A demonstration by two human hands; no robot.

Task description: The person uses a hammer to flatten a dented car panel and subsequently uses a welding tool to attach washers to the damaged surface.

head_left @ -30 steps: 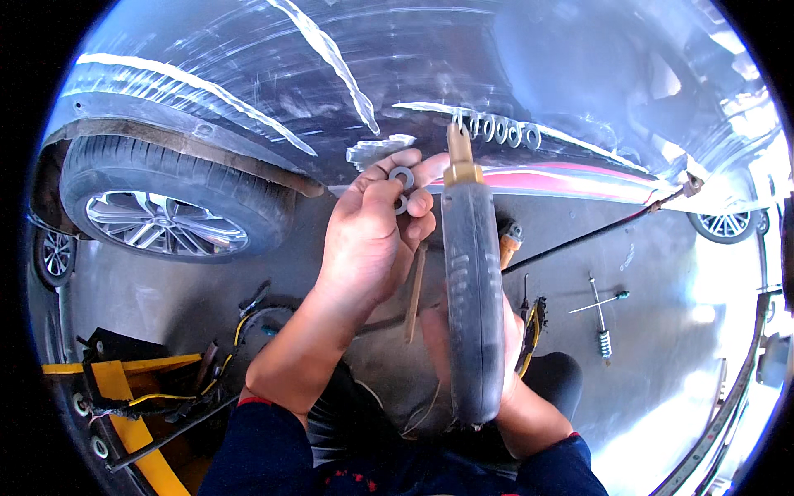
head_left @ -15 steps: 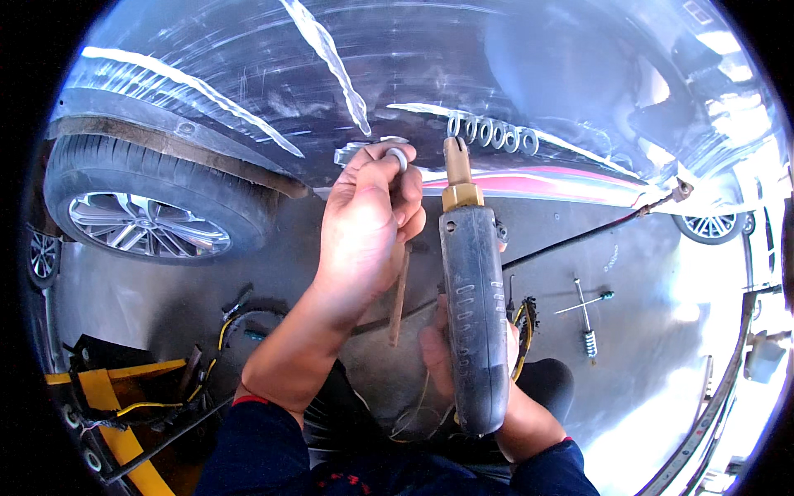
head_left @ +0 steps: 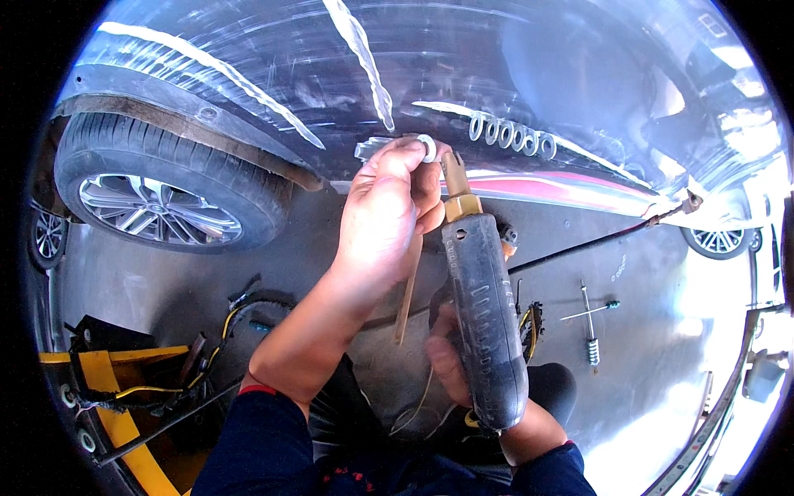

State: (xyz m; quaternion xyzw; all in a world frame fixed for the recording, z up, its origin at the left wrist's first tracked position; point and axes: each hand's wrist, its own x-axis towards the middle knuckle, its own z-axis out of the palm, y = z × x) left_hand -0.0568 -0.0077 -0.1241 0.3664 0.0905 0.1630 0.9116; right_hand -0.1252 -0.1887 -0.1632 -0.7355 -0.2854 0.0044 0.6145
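Between the fingertips of my left hand (head_left: 382, 207) is a small metal washer (head_left: 428, 149), close to the scratched dark car panel (head_left: 273, 70). My right hand (head_left: 451, 360) is wrapped round a black washer-welding gun (head_left: 486, 322), whose handle is partly hidden. Its brass-coloured slotted tip (head_left: 454, 175) points up at the panel, just right of the washer; whether they touch I cannot tell. Right of the tip, a row of several washers (head_left: 512, 135) stands out edge-on from a bare metal strip. A thin brown rod (head_left: 405, 310) shows below my left hand.
At left is the car's wheel (head_left: 157, 198). A yellow metal frame (head_left: 124, 422) with cables stands lower left. On the grey floor lies a slide-hammer-like tool (head_left: 590, 331). A dark bar (head_left: 595, 242) runs to the sill at right.
The gun has tilted left, and its tip has gone from below the end of the washer row to beside the washer in my left hand. The view has shifted slightly.
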